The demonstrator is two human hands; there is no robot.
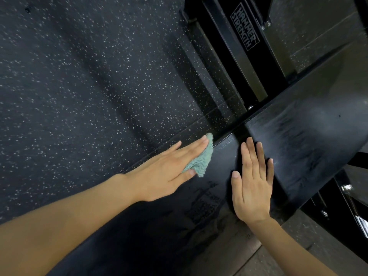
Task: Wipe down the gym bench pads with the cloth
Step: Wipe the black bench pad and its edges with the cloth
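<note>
Two black bench pads run diagonally across the view: the near pad (pixel 199 206) under my hands and the far pad (pixel 302 140), with a narrow gap between them. My left hand (pixel 167 172) lies flat with straight fingers, pressing a light green fluffy cloth (pixel 201 160) onto the near pad's left edge close to the gap. Most of the cloth is hidden under the palm. My right hand (pixel 253 184) rests flat and empty on the near pad, its fingertips reaching the gap. Streaky wipe marks show on both pads.
Dark speckled rubber flooring (pixel 79 86) fills the left side. A black steel frame with a Hammer Strength label (pixel 245 28) stands beyond the pads at the top. Shiny metal bench parts (pixel 350 198) show at the right below the far pad.
</note>
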